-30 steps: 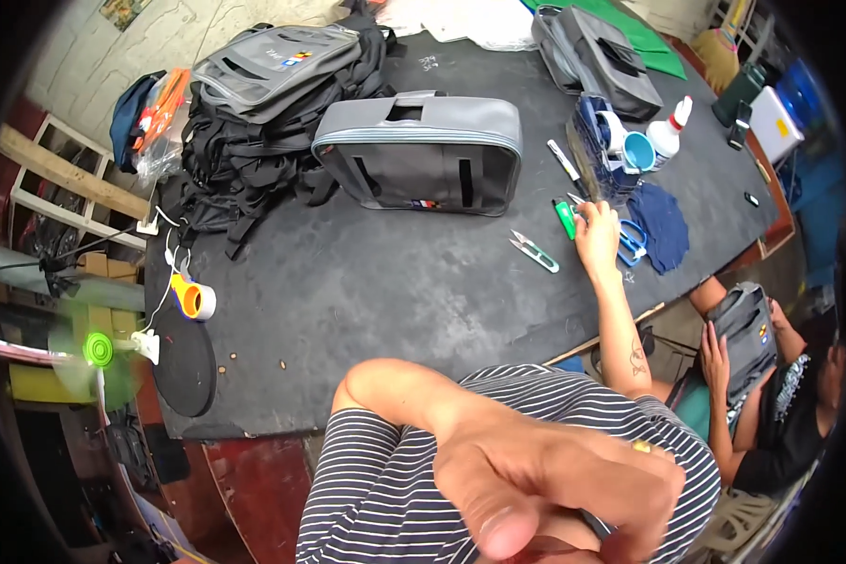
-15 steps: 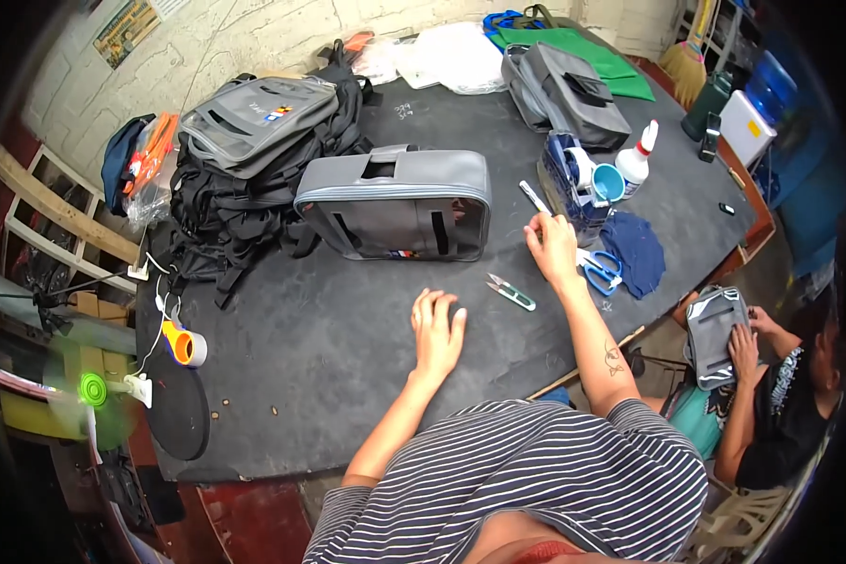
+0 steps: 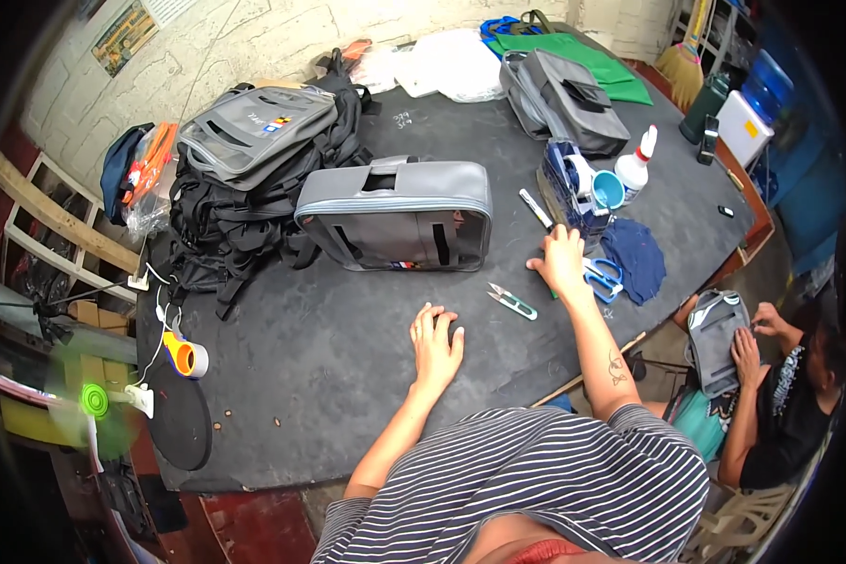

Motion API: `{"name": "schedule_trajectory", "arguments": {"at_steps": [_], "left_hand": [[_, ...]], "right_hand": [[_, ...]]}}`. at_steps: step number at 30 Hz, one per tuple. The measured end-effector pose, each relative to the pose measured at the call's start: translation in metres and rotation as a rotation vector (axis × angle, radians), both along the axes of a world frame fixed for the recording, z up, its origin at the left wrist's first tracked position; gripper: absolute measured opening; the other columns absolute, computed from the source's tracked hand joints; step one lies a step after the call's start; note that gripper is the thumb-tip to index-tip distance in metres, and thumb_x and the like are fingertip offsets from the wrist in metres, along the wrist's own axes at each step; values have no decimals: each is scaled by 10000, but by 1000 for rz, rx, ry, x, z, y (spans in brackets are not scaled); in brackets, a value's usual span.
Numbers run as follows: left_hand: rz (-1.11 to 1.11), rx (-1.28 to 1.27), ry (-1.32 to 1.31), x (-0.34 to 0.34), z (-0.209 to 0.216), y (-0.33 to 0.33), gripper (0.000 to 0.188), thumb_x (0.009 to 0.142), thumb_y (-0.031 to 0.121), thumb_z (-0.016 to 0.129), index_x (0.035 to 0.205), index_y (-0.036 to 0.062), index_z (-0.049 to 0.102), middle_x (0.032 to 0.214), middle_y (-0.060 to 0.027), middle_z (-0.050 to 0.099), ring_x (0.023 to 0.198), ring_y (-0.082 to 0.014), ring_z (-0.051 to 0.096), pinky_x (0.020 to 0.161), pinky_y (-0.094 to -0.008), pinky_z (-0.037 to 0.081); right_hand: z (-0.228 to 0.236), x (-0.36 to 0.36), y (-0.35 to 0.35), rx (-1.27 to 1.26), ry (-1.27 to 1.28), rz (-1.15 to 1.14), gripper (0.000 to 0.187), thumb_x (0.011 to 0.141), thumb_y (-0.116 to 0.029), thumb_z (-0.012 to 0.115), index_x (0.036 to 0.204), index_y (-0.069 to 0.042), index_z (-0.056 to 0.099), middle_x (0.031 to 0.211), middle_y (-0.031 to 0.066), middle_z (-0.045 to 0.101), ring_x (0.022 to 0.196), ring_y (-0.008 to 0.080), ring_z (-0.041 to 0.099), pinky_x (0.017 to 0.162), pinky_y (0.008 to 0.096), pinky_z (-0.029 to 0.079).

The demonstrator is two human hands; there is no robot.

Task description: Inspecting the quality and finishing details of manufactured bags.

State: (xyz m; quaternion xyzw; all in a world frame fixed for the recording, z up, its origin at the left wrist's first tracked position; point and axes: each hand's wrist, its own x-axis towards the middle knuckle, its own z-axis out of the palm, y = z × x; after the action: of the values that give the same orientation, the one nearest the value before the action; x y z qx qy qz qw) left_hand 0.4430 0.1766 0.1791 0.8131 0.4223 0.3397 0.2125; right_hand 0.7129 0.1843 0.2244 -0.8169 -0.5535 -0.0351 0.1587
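My left hand (image 3: 434,350) rests on the dark table (image 3: 329,395) with its fingers loosely apart, holding nothing. My right hand (image 3: 562,261) reaches out over the table with thumb and fingers apart, and I see nothing held. Just beyond its fingertips lies a white marker (image 3: 536,209). Blue-handled scissors (image 3: 605,280) lie right beside this hand, partly hidden by it. A small green bit shows under its thumb side; its kind is unclear. Between my hands are green thread snips (image 3: 513,302). A grey bag (image 3: 399,226) stands on its side ahead of my left hand.
Grey-and-black backpacks (image 3: 263,160) are piled at left. Ahead of my right hand stand a blue bin (image 3: 573,193), a tape roll (image 3: 606,191) and a spray bottle (image 3: 634,164); a navy cloth (image 3: 634,261) lies nearby. Another person works on a grey bag (image 3: 719,343) at right.
My right hand has drawn slightly back from the marker toward the scissors. The left hand stays in place on the table. The whole view has shifted a little.
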Motion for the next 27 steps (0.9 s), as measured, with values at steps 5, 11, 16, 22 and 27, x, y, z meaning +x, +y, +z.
{"name": "schedule_trajectory", "arguments": {"at_steps": [5, 11, 16, 22, 27], "left_hand": [[-11, -3, 2, 3, 2, -3, 268, 766, 122, 656, 1017, 61, 589, 1164, -148, 490, 1241, -361, 392, 1029, -460, 291], [-10, 14, -5, 7, 3, 1, 264, 755, 97, 649, 1009, 58, 586, 1142, -154, 495, 1225, -364, 408, 1019, -473, 307], [3, 33, 7, 4, 3, 1, 264, 752, 94, 652, 1005, 60, 586, 1140, -152, 494, 1224, -360, 410, 1021, -468, 308], [-4, 18, 10, 3, 4, -2, 266, 749, 97, 649, 1004, 58, 586, 1139, -152, 494, 1217, -361, 417, 1017, -465, 311], [0, 45, -2, 4, 4, -2, 243, 771, 103, 640, 1004, 52, 590, 1138, -160, 506, 1203, -362, 436, 1005, -455, 325]], "right_hand": [[-10, 14, -7, 24, 23, 143, 418, 516, -216, 837, 829, -2, 663, 1020, 121, 521, 971, 320, 460, 816, 419, 403], [-1, 14, -12, -48, 66, 50, 393, 515, -147, 836, 804, 25, 632, 1032, 136, 510, 975, 329, 459, 850, 416, 418], [7, 15, -12, 46, 154, 134, 384, 588, -171, 810, 875, -57, 582, 1022, 96, 544, 969, 312, 465, 806, 403, 383], [32, -3, 13, 533, 1113, 272, 192, 951, -237, 543, 989, -58, 483, 659, 1, 511, 537, 74, 479, 480, 231, 402], [61, -22, 38, 627, 907, 560, 248, 923, -253, 583, 1077, -63, 541, 842, 15, 551, 767, 102, 521, 675, 263, 429]]}}
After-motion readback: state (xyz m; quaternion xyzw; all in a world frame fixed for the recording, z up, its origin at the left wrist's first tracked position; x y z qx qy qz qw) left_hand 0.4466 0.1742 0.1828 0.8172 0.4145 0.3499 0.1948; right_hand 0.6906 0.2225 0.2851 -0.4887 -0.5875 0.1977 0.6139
